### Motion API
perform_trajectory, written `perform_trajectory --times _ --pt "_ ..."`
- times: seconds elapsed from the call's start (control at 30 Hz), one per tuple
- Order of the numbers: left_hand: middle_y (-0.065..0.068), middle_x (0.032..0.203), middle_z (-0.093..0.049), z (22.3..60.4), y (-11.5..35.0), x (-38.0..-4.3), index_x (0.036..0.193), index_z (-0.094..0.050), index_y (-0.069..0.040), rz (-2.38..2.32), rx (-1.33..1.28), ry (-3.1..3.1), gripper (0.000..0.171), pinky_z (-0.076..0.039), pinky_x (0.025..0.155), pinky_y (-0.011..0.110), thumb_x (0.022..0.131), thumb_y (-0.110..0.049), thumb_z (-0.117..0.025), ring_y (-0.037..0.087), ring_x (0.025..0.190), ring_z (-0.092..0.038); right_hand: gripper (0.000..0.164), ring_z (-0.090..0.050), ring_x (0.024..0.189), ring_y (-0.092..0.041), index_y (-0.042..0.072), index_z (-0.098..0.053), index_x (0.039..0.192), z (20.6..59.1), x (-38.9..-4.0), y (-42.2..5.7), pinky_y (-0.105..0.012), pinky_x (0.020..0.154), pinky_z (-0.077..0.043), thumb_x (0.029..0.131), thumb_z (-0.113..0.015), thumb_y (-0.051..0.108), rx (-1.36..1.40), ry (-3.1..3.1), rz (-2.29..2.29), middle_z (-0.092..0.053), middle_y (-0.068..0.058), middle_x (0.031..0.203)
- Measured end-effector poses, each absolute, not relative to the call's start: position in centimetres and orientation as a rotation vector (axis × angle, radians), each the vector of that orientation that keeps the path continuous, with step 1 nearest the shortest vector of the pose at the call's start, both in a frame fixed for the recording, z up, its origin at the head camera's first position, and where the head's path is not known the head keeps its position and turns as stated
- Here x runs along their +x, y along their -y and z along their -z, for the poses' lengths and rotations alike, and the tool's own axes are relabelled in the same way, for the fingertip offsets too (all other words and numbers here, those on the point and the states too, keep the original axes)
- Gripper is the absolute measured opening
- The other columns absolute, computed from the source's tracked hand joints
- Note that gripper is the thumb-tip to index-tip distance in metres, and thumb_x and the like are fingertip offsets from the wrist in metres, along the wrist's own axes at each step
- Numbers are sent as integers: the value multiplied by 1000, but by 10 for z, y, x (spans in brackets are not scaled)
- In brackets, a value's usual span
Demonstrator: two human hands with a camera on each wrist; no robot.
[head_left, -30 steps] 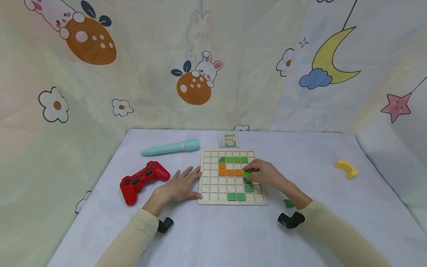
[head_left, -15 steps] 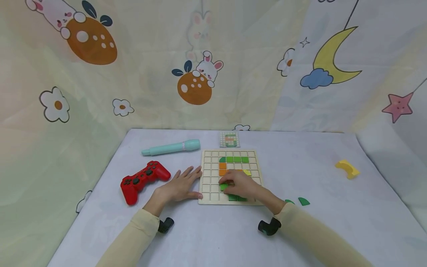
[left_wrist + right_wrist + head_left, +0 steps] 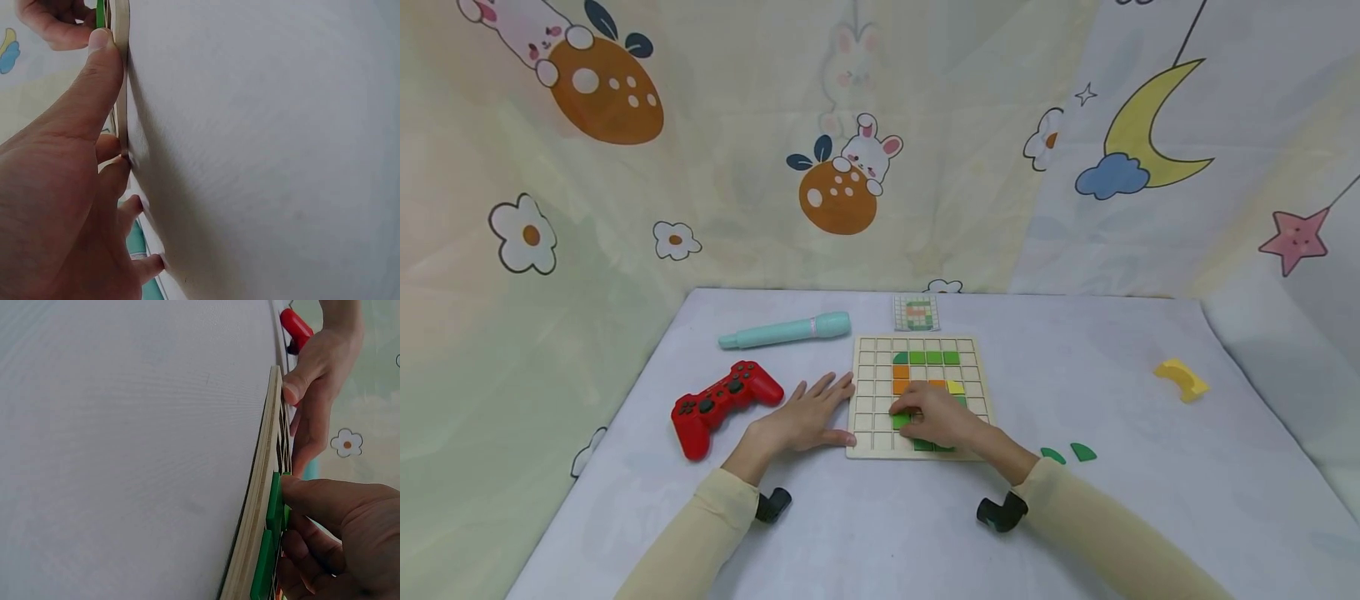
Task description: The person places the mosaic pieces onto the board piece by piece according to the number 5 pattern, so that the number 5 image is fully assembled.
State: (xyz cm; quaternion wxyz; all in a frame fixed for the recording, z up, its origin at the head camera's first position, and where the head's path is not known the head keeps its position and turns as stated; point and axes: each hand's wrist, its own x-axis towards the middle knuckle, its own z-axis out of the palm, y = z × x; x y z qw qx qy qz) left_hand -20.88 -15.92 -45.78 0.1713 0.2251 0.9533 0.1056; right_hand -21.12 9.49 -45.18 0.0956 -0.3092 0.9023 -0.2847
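Note:
A square wooden grid board (image 3: 872, 433) lies on the table, bearing green, orange and yellow tiles. My right hand (image 3: 942, 415) is over its lower middle and pinches a light green square tile (image 3: 900, 422) between thumb and fingers, right at a cell left of centre. In the right wrist view, that thumb lies at the tile beside two dark green tiles (image 3: 274, 506) near the board's edge. My left hand (image 3: 805, 419) lies with fingers spread, thumb and fingertips touching the board's left edge. The right hand hides part of the orange row (image 3: 937, 384).
A small pattern card (image 3: 916, 313) lies behind the board. To the left are a red game controller (image 3: 724, 406) and a turquoise stick-shaped thing (image 3: 786, 332). Two dark green rounded pieces (image 3: 1083, 452) lie at the right; farther right is a yellow arched block (image 3: 1181, 380).
My right hand has moved left across the board with the light green tile, uncovering a yellow tile at the right and the rounded pieces on the table. The left hand has stayed in place.

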Motion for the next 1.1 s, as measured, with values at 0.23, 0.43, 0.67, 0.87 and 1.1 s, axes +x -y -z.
perform_trajectory --times 0.23,0.43,0.67,0.87,1.1 --pt "-3 165 -11 459 159 -209 155 -22 -22 -299 625 -2702 92 -10 120 59 83 -61 -64 28 152 -6 20 -51 86 -13 13 -74 103 452 -210 -98 -24 76 -46 82 -76 12 -935 -2677 830 -63 0 101" --pt "-4 165 -10 459 158 -209 156 -20 -23 -292 618 -2703 93 -9 120 58 83 -61 -64 27 152 -6 21 -54 91 -13 13 -74 104 450 -210 -100 -27 81 -49 84 -75 13 -961 -2669 828 -64 0 104" --pt "-3 165 -11 459 160 -209 155 -22 -20 -309 644 -2707 91 -11 119 60 85 -59 -63 28 152 -8 23 -59 96 -19 10 -73 107 437 -215 -121 -34 83 -53 84 -74 13 -953 -2710 867 -67 -2 105" --pt "-3 165 -11 461 161 -209 155 -22 -21 -315 646 -2711 90 -10 120 60 85 -59 -63 28 152 -7 24 -59 95 -21 9 -72 108 430 -216 -163 -39 82 -53 85 -73 15 -829 -2776 855 -67 -3 107" --pt "-4 165 -12 460 160 -208 155 -23 -21 -304 643 -2714 89 -9 120 59 85 -59 -63 27 152 -7 27 -59 94 -19 9 -70 110 429 -199 -230 -42 84 -52 84 -73 15 -648 -2875 846 -67 -2 105"
